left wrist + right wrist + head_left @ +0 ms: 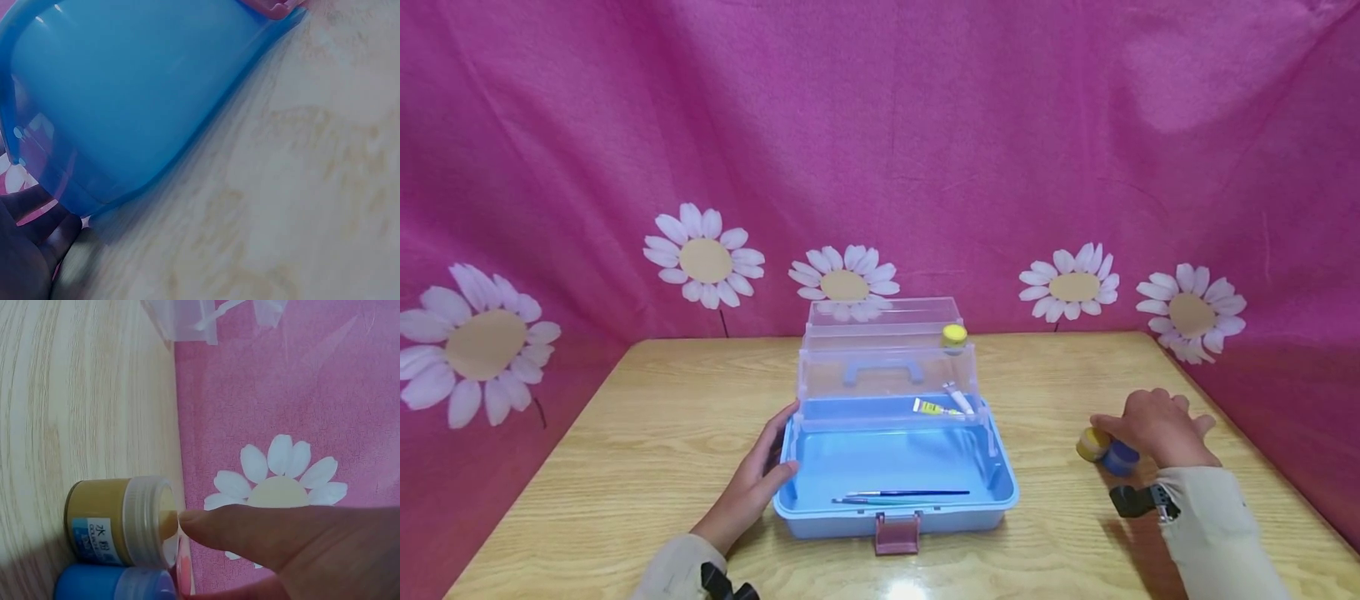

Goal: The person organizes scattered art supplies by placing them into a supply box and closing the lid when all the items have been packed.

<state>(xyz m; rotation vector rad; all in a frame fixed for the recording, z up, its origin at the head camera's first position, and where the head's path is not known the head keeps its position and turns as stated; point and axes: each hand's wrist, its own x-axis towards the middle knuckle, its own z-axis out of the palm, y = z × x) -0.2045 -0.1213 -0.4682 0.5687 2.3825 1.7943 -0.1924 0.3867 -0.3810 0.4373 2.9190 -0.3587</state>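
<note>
A light blue plastic box [895, 521] stands with its clear lid and trays raised at the back. My left hand [754, 479] holds its left side, thumb over the rim and fingers along the outer wall. Several thin paintbrushes [910, 492] lie inside near the front. My right hand [1165, 427] is over two small paint jars to the right; its straight thumb touches the lid of the yellow jar [97, 515]. A blue jar [87, 584] stands against the yellow one. The fingers of that hand are mostly hidden behind it.
Another yellow-lidded jar [954, 336] and two small tubes, one yellow [931, 407] and one white [958, 398], show at the clear trays' right end. A pink latch [897, 535] hangs at the box's front. Pink flowered cloth [925, 167] surrounds the wooden table [685, 417].
</note>
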